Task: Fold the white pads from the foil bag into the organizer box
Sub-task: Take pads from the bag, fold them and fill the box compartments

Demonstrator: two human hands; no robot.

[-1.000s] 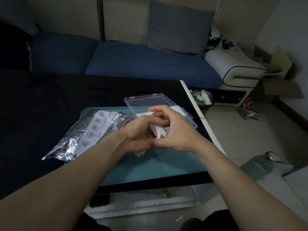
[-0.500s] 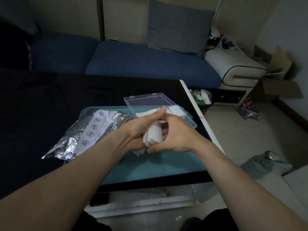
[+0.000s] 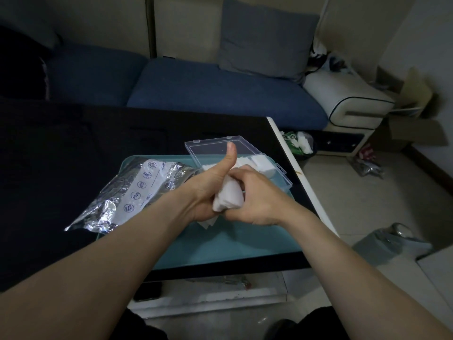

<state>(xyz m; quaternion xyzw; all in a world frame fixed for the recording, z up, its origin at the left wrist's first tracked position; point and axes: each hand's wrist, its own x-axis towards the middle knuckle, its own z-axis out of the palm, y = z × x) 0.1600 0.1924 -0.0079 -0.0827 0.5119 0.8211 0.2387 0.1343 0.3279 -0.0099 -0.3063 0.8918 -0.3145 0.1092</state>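
At frame centre, above the teal tray (image 3: pixel 220 246), the foil bag (image 3: pixel 127 192) at my left, my left hand (image 3: pixel 208 190) and right hand (image 3: pixel 259 197) pinched the white pad (image 3: pixel 229 197) between them. The organizer box (image 3: pixel 257 163) sat just beyond. I judged edges should be aligned before creasing. My left thumb had lifted since half a second earlier.

White pad (image 3: pixel 228 196): bunched, held above surface. Foil bag (image 3: pixel 117 200): crinkled, flat, left edge. Organizer box (image 3: pixel 247 160): clear, lid open, folded pads inside, far right corner.
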